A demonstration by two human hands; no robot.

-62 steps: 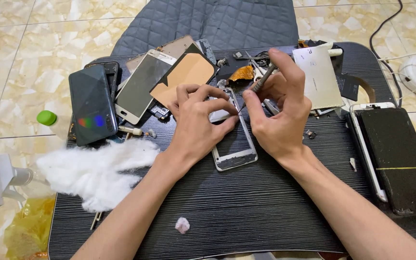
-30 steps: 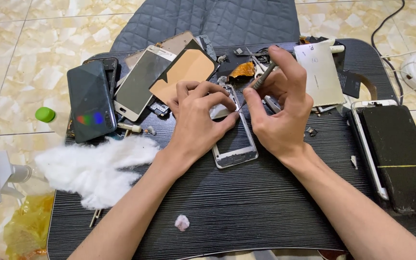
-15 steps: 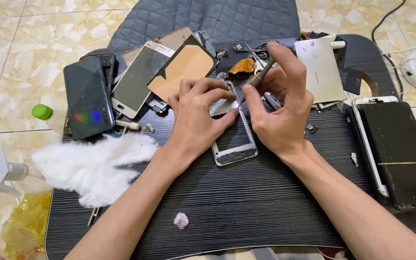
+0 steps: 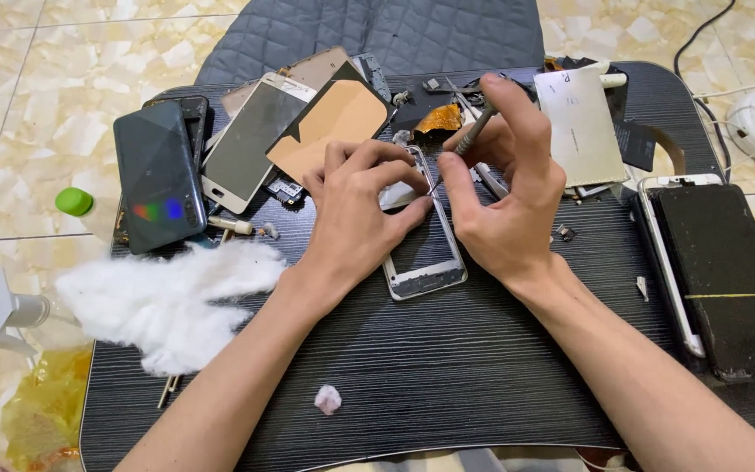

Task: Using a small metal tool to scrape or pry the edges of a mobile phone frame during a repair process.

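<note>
An opened phone frame (image 4: 425,258) with a silver rim lies on the dark striped table (image 4: 447,385). My left hand (image 4: 356,218) rests on its upper left part, fingers curled and pressing it down. My right hand (image 4: 504,188) grips a thin grey tool (image 4: 469,140) like a pen, its tip pointing down into the top of the frame between my two hands. The top of the frame is hidden under my fingers.
Several phones and screens (image 4: 159,175) are piled at the back left, with a tan back panel (image 4: 329,122). A tuft of white cotton (image 4: 168,297) lies left, a small pink wad (image 4: 328,399) in front. A black phone (image 4: 723,275) lies right, a silver plate (image 4: 580,127) behind.
Both hands stay on the phone frame. The right hand's tool has shifted slightly at the frame's top; the view has drifted a little.
</note>
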